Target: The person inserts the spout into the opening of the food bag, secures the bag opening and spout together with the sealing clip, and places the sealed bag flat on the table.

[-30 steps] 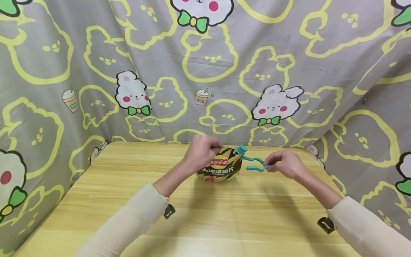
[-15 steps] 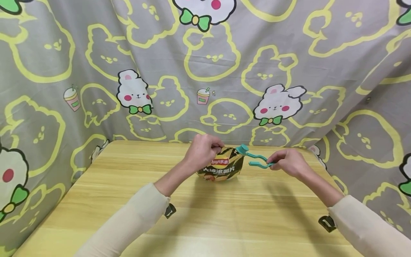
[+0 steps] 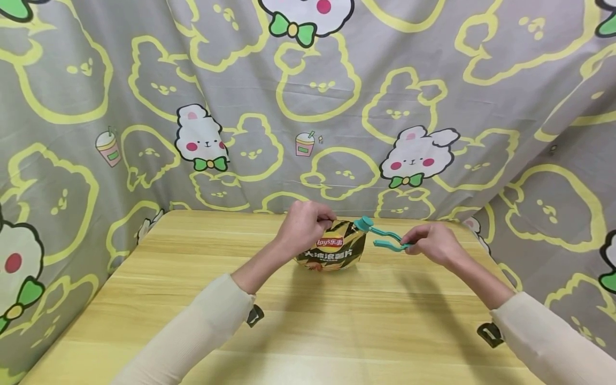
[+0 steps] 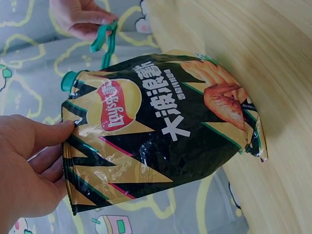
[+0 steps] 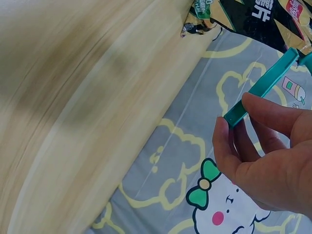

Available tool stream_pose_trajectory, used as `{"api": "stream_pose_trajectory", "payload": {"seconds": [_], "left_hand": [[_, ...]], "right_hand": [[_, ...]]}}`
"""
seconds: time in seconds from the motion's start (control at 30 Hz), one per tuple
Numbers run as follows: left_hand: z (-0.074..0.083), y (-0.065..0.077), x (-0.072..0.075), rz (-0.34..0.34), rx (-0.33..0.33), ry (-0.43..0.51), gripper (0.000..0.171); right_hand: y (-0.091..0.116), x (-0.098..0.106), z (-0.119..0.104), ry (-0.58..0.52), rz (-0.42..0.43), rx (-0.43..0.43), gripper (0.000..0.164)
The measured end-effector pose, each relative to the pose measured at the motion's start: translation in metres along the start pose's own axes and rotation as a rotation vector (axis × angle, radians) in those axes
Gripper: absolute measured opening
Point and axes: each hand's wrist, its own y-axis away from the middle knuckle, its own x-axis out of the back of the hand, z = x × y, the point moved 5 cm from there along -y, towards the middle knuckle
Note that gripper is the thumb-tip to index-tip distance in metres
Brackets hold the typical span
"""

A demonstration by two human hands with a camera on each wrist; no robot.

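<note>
My left hand (image 3: pixel 302 227) pinches the top edge of a black and gold Lay's chip bag (image 3: pixel 333 259), which stands upright near the back of the table. In the left wrist view, the thumb of this left hand (image 4: pixel 29 156) lies along the bag's (image 4: pixel 175 141) top seam. A teal bag clip with a pouring spout (image 3: pixel 364 223) sits at the bag's upper right corner, its two arms spread apart. My right hand (image 3: pixel 433 243) pinches the clip's arms at their far end. The right wrist view shows the teal clip (image 5: pixel 268 78) between thumb and fingertips of the right hand (image 5: pixel 273 151).
The wood-grain table (image 3: pixel 308 331) reaches back to a grey curtain (image 3: pixel 332 64) printed with yellow outlines and white cartoon rabbits. Similar curtain hangs along both sides. A dark wrist-worn piece (image 3: pixel 490 335) shows beside the right sleeve, with another (image 3: pixel 255 315) by the left.
My right hand has shifted slightly up and to the right with the clip, and the clip's lower arm now sits a little higher. My left hand keeps its hold on the bag.
</note>
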Motion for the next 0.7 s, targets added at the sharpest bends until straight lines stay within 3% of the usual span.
{"api": "stream_pose_trajectory", "payload": {"seconds": [0.3, 0.7], "left_hand": [[-0.001, 0.0, -0.001, 0.004, -0.017, -0.016, 0.018], [0.001, 0.0, 0.0, 0.004, -0.027, -0.016, 0.019]], "right_hand": [[-0.004, -0.004, -0.006, -0.017, 0.021, 0.006, 0.013], [-0.005, -0.014, -0.031, -0.031, 0.019, 0.053, 0.014]]}}
